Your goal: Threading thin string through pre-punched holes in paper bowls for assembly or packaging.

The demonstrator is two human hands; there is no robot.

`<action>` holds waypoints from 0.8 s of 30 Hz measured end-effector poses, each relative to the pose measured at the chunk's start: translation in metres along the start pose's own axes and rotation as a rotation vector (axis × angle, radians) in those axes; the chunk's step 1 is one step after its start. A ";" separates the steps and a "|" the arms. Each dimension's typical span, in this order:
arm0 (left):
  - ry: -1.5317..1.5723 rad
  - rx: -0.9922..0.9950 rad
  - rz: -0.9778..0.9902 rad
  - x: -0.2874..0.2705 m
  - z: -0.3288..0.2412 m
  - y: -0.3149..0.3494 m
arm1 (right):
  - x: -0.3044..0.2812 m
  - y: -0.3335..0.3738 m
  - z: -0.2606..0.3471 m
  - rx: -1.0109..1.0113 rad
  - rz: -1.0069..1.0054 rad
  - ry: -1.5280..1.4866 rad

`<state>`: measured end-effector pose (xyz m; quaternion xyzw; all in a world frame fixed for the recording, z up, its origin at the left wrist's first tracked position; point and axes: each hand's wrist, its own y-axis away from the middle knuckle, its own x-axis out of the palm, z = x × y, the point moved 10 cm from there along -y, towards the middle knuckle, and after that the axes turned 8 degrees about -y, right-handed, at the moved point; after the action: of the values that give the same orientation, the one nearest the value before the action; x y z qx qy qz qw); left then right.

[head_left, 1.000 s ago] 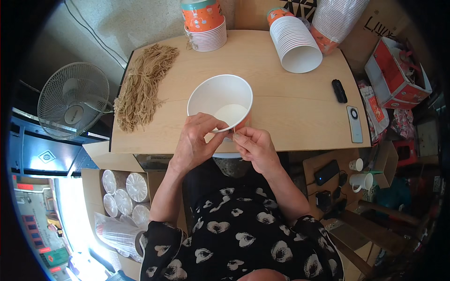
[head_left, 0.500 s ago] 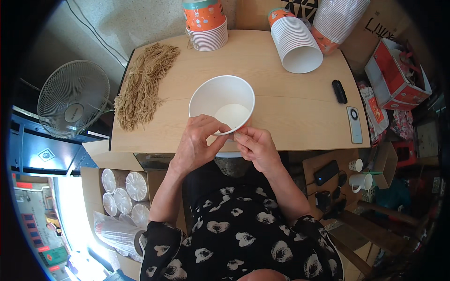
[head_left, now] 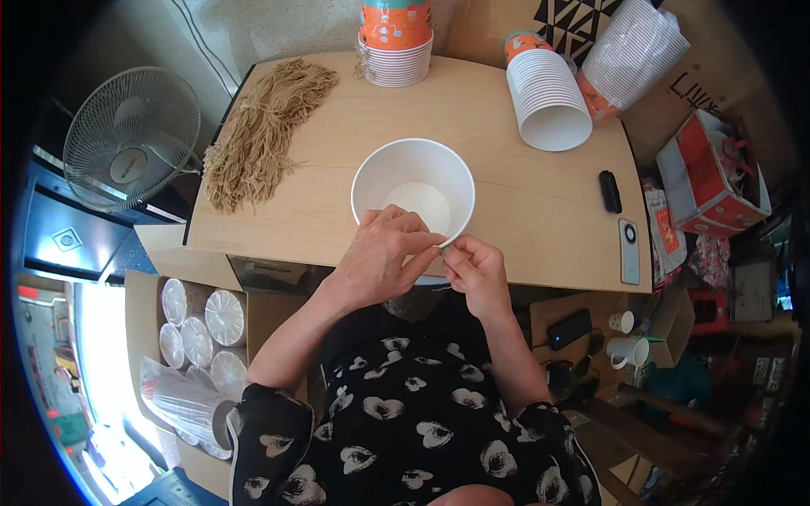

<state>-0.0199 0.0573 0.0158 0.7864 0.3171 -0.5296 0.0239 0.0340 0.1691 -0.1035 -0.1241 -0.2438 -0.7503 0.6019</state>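
Note:
A white paper bucket (head_left: 413,162) stands open end up by the near edge of the table, tipped a little so its inside shows. My left hand (head_left: 381,257) reaches over the near rim, fingers inside and thumb outside, pinching the rim. Beside it my right hand (head_left: 478,274) is closed in a pinch at the rim's near right. Whatever lies between those right fingertips is too small to make out. The bucket's outer near side is hidden by both hands.
A bundle of tan cords (head_left: 268,135) lies at left. Stacked paper buckets (head_left: 553,105) lie far right; another stack (head_left: 396,63) stands at the back. A black object (head_left: 609,192) and phone (head_left: 629,251) are at right. A fan (head_left: 131,139) and carton of wrapped stacks (head_left: 198,337) are left.
The whole view has shifted and turned slightly. Both hands stay at the bucket's near rim, their fingertips now close together. The bucket's opening faces up a little more squarely.

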 end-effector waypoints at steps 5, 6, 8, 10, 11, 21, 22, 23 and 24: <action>0.079 -0.052 -0.004 0.005 0.006 -0.004 | -0.005 0.010 0.036 -0.266 -0.121 0.296; 0.082 -0.056 -0.008 0.005 0.006 -0.005 | -0.008 0.017 0.053 -0.412 -0.197 0.394; 0.082 -0.063 -0.015 0.004 0.005 -0.008 | -0.011 0.020 0.066 -0.438 -0.233 0.494; 0.080 -0.061 -0.029 0.006 0.005 -0.008 | 0.001 0.021 0.081 -0.489 -0.193 0.613; 0.074 -0.058 -0.042 0.005 0.005 -0.008 | 0.002 0.021 0.085 -0.490 -0.195 0.618; 0.097 -0.061 -0.065 0.006 0.009 -0.009 | 0.029 0.006 0.092 -0.483 -0.082 0.888; 0.099 -0.054 -0.091 0.004 0.010 -0.010 | 0.029 0.005 0.091 -0.464 -0.084 0.884; 0.100 -0.046 -0.118 0.001 0.011 -0.010 | 0.029 0.004 0.089 -0.463 -0.080 0.888; 0.102 -0.050 -0.122 0.002 0.013 -0.011 | 0.027 0.003 0.086 -0.449 -0.059 0.844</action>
<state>-0.0355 0.0618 0.0117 0.7907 0.3783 -0.4813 -0.0050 0.0212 0.1903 -0.0172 0.0713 0.1867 -0.7859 0.5851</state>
